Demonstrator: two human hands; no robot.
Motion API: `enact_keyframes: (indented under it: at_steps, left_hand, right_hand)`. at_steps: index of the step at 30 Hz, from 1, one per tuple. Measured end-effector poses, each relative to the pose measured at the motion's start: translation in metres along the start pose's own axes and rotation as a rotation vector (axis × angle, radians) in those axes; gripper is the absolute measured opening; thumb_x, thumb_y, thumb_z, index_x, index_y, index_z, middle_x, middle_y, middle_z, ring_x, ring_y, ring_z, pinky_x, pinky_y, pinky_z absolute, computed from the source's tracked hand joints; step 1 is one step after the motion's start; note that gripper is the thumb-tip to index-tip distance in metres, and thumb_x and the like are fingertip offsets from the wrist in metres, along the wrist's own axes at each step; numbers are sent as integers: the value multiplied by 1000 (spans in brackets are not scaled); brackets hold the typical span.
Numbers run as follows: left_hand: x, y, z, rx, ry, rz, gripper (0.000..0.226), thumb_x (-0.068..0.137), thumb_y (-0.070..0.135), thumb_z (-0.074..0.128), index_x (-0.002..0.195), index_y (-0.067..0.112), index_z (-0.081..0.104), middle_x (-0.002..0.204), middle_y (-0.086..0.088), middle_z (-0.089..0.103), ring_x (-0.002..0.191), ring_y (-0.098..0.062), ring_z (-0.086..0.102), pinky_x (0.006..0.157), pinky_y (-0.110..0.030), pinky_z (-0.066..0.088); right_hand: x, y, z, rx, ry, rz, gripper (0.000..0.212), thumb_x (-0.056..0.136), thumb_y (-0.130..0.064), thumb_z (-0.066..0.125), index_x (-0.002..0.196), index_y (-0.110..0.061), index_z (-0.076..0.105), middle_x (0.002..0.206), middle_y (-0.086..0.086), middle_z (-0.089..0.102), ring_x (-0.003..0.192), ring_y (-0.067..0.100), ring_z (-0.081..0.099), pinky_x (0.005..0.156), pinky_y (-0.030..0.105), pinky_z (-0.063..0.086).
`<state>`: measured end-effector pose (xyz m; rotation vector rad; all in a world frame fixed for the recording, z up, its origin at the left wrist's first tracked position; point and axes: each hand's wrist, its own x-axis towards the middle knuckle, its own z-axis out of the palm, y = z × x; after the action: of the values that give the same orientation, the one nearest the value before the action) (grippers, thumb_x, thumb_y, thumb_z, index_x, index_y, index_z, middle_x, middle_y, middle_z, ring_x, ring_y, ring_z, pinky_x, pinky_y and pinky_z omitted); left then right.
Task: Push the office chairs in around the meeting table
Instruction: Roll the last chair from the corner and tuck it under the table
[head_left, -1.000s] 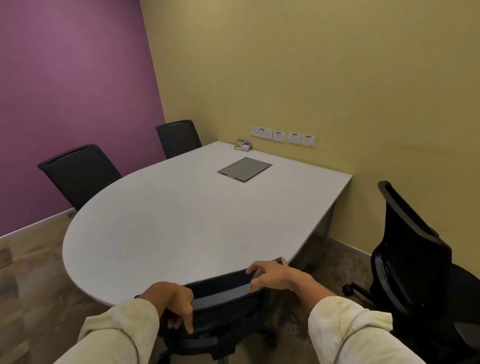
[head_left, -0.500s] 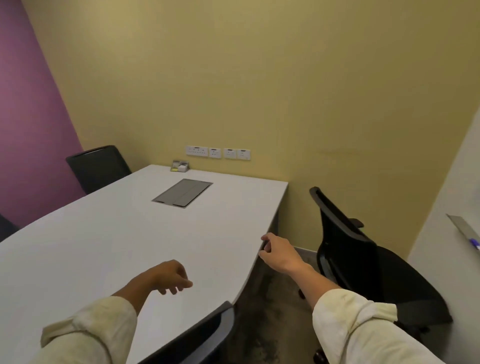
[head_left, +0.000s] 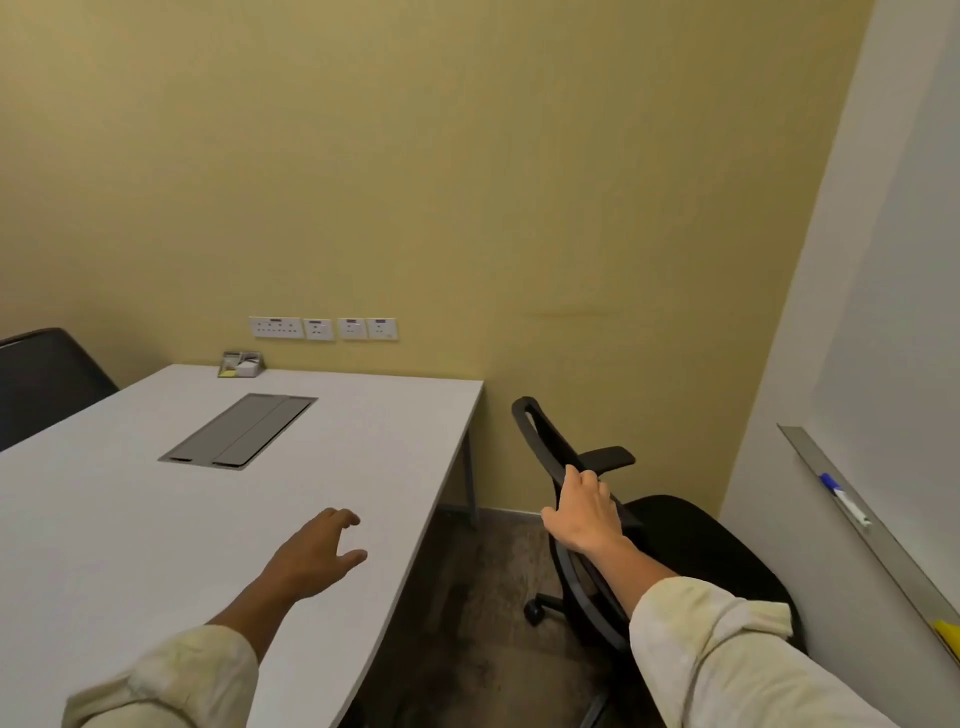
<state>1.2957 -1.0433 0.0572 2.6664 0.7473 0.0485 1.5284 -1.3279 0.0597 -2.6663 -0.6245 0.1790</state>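
A: So, how many chairs are there?

B: Two. One black office chair (head_left: 675, 525) stands on the right, pulled away from the white worktop (head_left: 156, 519), its back turned toward the worktop's right edge, with bare floor between them. A second black chair (head_left: 41, 384) shows at the far left edge, close behind the worktop's far side; only part of its back is visible.

A: And the hands?

B: Two, both in pale rolled sleeves. The right hand (head_left: 584, 512) has its grip closed over the top rim of the near chair's backrest, fingers wrapped across the frame, just below one black armrest (head_left: 605, 457). The left hand (head_left: 317, 553) hovers over the worktop near its right edge, its grip wide and holding nothing, fingers spread and slightly curled. Whether it touches the surface I cannot tell.

A: Anything on the worktop?

B: One grey cable hatch (head_left: 239, 430) with two flaps, set into the middle, and one small tray of notes (head_left: 241, 364) at the far edge against the yellow wall. Above that, four white socket plates (head_left: 323, 328) sit in a row. On the right wall, one marker (head_left: 844, 499) lies on a metal ledge (head_left: 883, 540).
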Motion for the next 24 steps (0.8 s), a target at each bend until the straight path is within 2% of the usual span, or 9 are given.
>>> enact_keyframes:
  at_steps: [7, 12, 14, 18, 21, 22, 24]
  left_hand:
    - [107, 60, 22, 111, 76, 149, 66, 91, 46, 65, 145, 19, 38, 152, -3, 40, 130, -23, 49, 104, -38, 47]
    - [201, 99, 46, 54, -152, 292, 74, 88, 49, 68, 148, 24, 32, 157, -3, 33, 138, -25, 41, 108, -40, 42]
    - [230, 118, 53, 78, -202, 365, 76, 88, 47, 70, 149, 24, 30, 158, -2, 32, 140, -25, 39, 110, -40, 40]
    - [285, 160, 72, 81, -252, 576, 86, 87, 35, 74, 153, 25, 20, 160, -5, 25, 142, -26, 32, 114, -41, 35]
    - [306, 191, 89, 188, -270, 744, 97, 84, 29, 76, 156, 25, 11, 164, -8, 15, 148, -30, 20, 119, -46, 27]
    - [310, 199, 96, 231, -281, 775, 94, 85, 30, 75, 156, 24, 13, 163, -9, 16, 149, -31, 15, 120, -48, 22]
    - [318, 210, 107, 305, -327, 802, 77, 86, 31, 71, 150, 21, 29, 159, -10, 27, 150, -32, 10, 121, -53, 14]
  right_hand:
    - [51, 35, 7, 61, -40, 87, 75, 96, -35, 60, 154, -10, 20, 154, 14, 34, 140, 32, 34, 107, 43, 40]
    - [85, 49, 7, 45, -63, 153, 56, 95, -45, 62, 138, -14, 45, 131, 8, 60, 115, 27, 59, 92, 43, 53]
    - [92, 47, 3, 24, -96, 150, 58, 94, -49, 62, 138, -14, 49, 127, 8, 63, 113, 27, 61, 92, 44, 53]
    - [106, 41, 12, 68, -166, 212, 71, 89, -59, 62, 143, -17, 47, 133, 9, 59, 118, 29, 58, 93, 41, 50]
    - [103, 40, 30, -23, -241, 236, 64, 88, -63, 59, 134, -20, 51, 127, 7, 62, 112, 30, 60, 86, 42, 49]
    - [100, 40, 36, -72, -217, 234, 58, 89, -61, 59, 129, -19, 52, 123, 7, 64, 110, 30, 62, 85, 42, 50]
    - [93, 41, 49, -143, -115, 226, 48, 93, -56, 57, 123, -19, 52, 113, 7, 67, 105, 30, 65, 83, 42, 49]
